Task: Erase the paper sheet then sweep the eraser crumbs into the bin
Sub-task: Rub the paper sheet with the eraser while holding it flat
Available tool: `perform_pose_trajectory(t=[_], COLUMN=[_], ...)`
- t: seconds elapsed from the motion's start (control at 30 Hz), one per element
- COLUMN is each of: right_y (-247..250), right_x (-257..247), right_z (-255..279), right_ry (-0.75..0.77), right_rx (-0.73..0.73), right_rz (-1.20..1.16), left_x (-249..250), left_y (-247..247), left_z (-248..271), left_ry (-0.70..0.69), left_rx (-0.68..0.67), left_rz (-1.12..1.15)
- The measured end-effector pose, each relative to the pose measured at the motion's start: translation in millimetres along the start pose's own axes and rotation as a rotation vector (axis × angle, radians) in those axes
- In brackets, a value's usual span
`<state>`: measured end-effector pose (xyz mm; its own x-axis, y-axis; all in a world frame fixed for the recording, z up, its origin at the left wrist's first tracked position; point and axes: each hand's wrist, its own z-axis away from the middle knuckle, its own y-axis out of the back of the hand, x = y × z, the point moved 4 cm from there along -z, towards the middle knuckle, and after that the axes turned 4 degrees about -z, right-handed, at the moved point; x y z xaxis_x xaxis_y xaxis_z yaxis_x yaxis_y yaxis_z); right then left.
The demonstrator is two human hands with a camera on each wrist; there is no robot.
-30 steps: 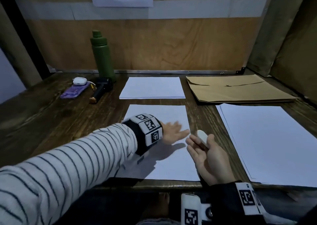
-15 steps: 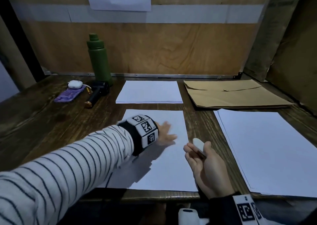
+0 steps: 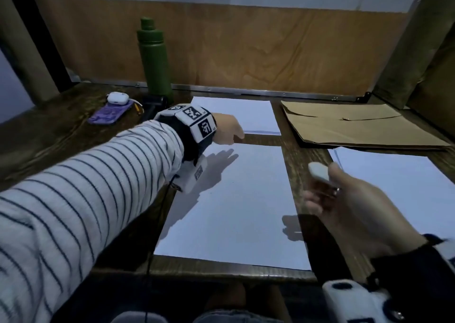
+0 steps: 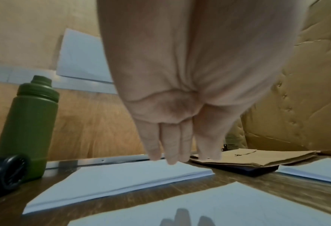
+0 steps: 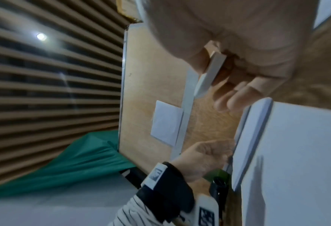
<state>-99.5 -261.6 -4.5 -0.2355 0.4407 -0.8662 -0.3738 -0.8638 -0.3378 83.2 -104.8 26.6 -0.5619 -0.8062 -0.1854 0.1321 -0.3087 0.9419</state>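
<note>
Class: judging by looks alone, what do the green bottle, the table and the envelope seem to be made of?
Bottle: probably metal with a matte green coating, though plastic is possible; even, dull surface.
Table: dark stained wood; the grain shows.
Envelope: brown kraft paper; flat, creased, matte.

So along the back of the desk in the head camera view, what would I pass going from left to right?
Purple case with the white earbud case on it → green bottle → back stack of white paper, partly behind the left hand → brown envelope.
</note>
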Motion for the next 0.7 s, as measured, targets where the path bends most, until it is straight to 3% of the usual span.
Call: perform_pose_trajectory(t=[0.1,0.23,0.3,0.4,0.5,0.7], right_y=[-9.5,-22.1,-26.6,-32.9,-42.3,-59.5], right_x=[-46.7,-73.5,-74.2,-60.4,-46.4,-41.2], right_z=[-6.6,-48.8,-74.7,-107.6,-134.3,-162.3], right_ry=[0.109,0.158,0.114,-0.026,-0.06,0.094], right_rx=[-0.05,-0.071,-0.06,-0.108,-0.123,-0.043], right_rz=[0.258,0.664,0.876,1.156,1.234,1.331], left_x=[11.4,26.0,32.4,43.3,47.5,44.2], left_y=[-4.0,-21.2,-29.1,-40.5,-46.5,-47.1], left_z=[-0.5,-8.8,-15.3,-22.9,-29.8,-33.5], left_ry=[-0.059,-0.034,-0.026,-0.044,-0.077,-0.091], left_rx=[-0.011,-0.026,-0.029,-0.062,-0.078,-0.056], left_rz=[0.168,0.251,0.33,0.209,0.076,0.001])
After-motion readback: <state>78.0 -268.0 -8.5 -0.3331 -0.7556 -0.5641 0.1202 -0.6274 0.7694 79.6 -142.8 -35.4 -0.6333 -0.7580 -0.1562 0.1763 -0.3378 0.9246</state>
